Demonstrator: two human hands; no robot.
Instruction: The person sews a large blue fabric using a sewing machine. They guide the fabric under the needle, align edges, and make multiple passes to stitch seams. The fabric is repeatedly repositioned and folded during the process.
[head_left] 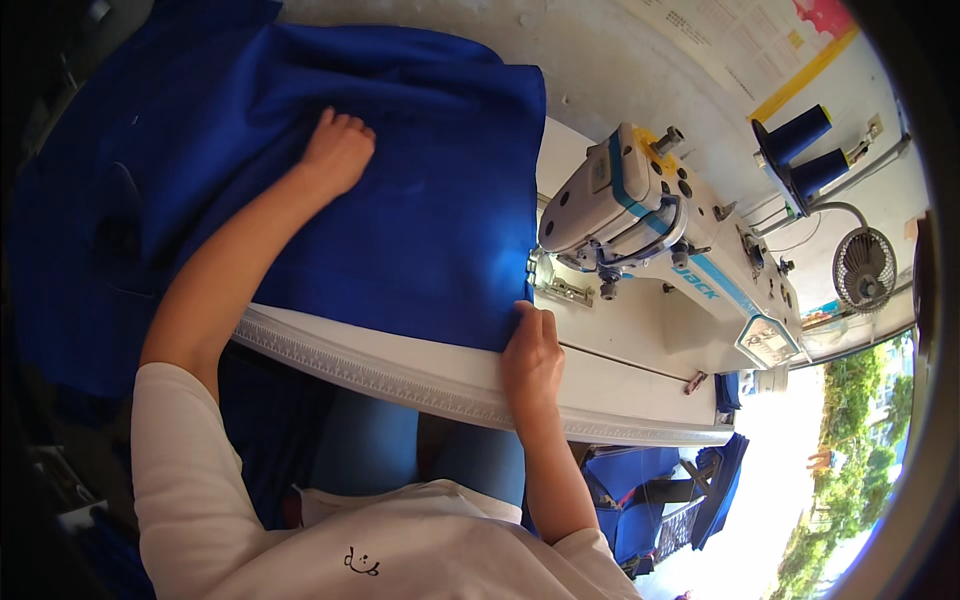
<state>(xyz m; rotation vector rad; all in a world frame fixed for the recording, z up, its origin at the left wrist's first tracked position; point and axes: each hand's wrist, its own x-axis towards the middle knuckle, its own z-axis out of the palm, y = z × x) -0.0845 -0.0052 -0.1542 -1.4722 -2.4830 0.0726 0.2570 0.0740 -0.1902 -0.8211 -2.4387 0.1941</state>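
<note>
Head view: blue cloth [430, 230] beside teal-lettered sewing machine [700, 255].

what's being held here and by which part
The blue cloth: the right hand holds it at its near right corner. The left hand rests on it; whether it grips cannot be told.

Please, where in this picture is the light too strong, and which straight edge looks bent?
Head view: glare whitens the area left of the green leafy foliage; a bright patch lights the smooth blue cloth beside the white, blue-striped sewing machine; the ruler-marked white tabletop edge bows.
</note>
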